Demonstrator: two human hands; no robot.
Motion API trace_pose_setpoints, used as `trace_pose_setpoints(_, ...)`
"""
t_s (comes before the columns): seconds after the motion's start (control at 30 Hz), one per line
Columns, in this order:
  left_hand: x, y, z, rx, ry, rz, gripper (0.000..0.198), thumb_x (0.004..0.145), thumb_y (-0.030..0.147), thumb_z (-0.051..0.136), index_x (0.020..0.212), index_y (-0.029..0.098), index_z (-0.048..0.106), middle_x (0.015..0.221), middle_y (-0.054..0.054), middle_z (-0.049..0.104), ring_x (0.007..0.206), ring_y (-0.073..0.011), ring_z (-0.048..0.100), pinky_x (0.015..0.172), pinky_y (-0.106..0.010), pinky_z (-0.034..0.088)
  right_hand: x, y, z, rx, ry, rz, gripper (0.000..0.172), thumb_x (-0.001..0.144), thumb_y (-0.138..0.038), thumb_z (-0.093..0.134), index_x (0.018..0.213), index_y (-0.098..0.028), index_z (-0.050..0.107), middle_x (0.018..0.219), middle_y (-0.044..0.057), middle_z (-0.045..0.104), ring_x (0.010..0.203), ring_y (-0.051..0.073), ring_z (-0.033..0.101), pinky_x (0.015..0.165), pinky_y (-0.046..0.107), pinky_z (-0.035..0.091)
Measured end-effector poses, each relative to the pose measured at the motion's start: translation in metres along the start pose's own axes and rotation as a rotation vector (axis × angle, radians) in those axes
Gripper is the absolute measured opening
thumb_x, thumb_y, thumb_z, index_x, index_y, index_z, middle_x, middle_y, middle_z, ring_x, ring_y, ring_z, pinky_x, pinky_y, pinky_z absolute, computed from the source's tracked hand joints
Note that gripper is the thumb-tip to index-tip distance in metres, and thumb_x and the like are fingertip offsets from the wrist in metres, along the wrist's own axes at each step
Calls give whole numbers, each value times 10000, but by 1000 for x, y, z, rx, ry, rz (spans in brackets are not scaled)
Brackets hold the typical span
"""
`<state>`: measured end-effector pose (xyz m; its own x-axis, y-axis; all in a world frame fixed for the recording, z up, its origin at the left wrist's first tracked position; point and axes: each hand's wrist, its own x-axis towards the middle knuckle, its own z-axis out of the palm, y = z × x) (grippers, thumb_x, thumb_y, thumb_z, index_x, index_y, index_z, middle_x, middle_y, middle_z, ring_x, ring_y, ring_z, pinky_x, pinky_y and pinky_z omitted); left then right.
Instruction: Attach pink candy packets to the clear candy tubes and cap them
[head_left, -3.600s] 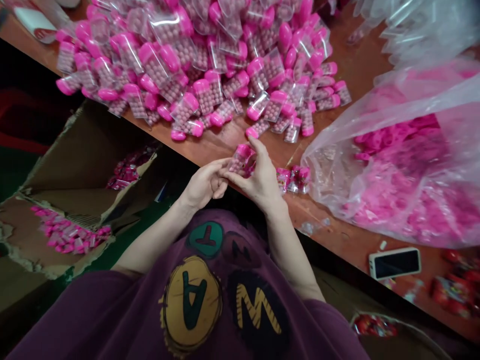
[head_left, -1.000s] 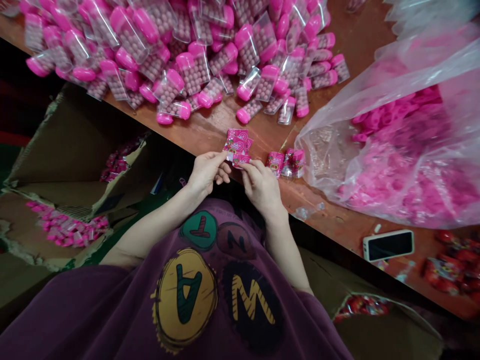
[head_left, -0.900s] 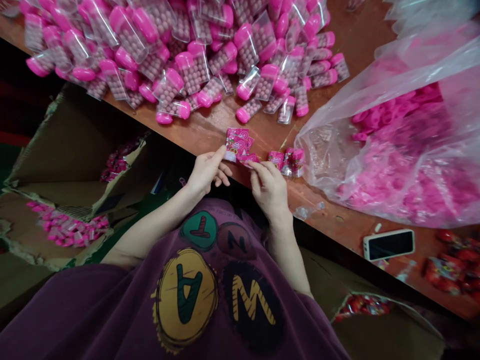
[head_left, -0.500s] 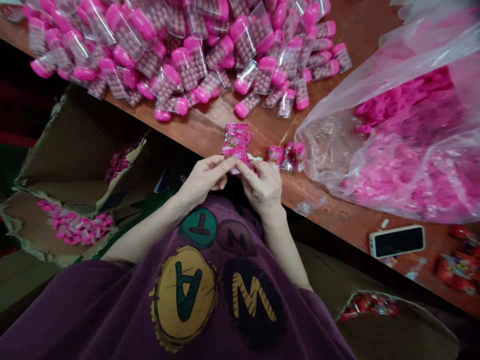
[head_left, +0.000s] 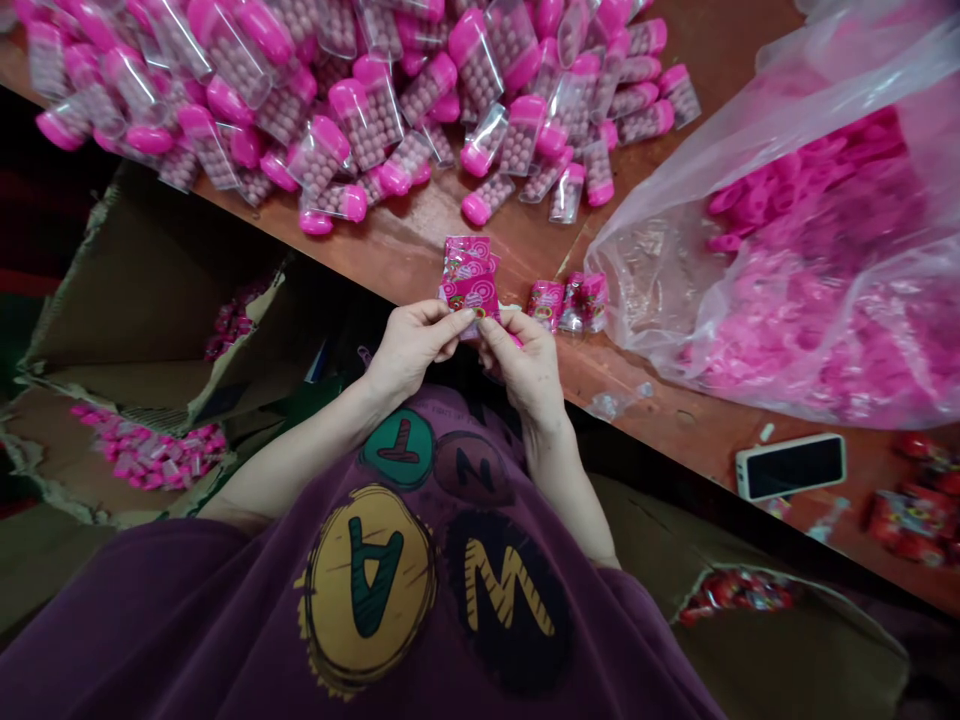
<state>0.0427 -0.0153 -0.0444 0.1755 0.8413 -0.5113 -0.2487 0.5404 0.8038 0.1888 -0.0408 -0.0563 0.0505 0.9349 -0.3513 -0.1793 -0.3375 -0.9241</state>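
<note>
Fingers [head_left: 459, 323] of left hand [head_left: 403, 347], right hand [head_left: 528, 366] pinch near edge of pink wrapper [head_left: 469, 292]

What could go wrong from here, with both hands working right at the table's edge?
The left hand and right hand meet on the pink packets at the front edge of the table, so one might slip off. The nearest pink-capped containers lie close to that edge and could drop if nudged. The phone, also near the edge, might get knocked down.
</note>
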Motion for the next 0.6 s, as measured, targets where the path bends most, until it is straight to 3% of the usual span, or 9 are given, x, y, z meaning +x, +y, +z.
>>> trace_pose_setpoints(0.23, 5, -5, 4, -77, 51, -75, 338, 812, 282, 897, 655, 139, 634, 526, 44, 542, 427, -23, 416, 423, -187, 271, -3, 10, 6, 76, -20, 98, 508, 835, -699, 779, 752, -218, 636, 563, -70, 537, 441, 55, 427, 419, 221, 255)
trace_pose_setpoints(0.37, 8, -8, 2, -94, 73, -132, 345, 845, 233, 863, 633, 141, 608, 521, 32, 558, 407, -24, 426, 402, -185, 254, -5, 14, 10, 55, -3, 67, 513, 846, -709, 762, 759, -213, 664, 594, -58, 558, 484, 63, 466, 465, 223, 346)
trace_pose_setpoints(0.6, 5, 0, -6, -91, -46, -176, 334, 889, 333, 843, 700, 142, 645, 564, 33, 547, 453, -28, 440, 437, -180, 303, -8, 18, 6, -65, -4, 21, 564, 884, -727, 707, 676, -213, 603, 579, -55, 531, 496, 70, 468, 485, 234, 365)
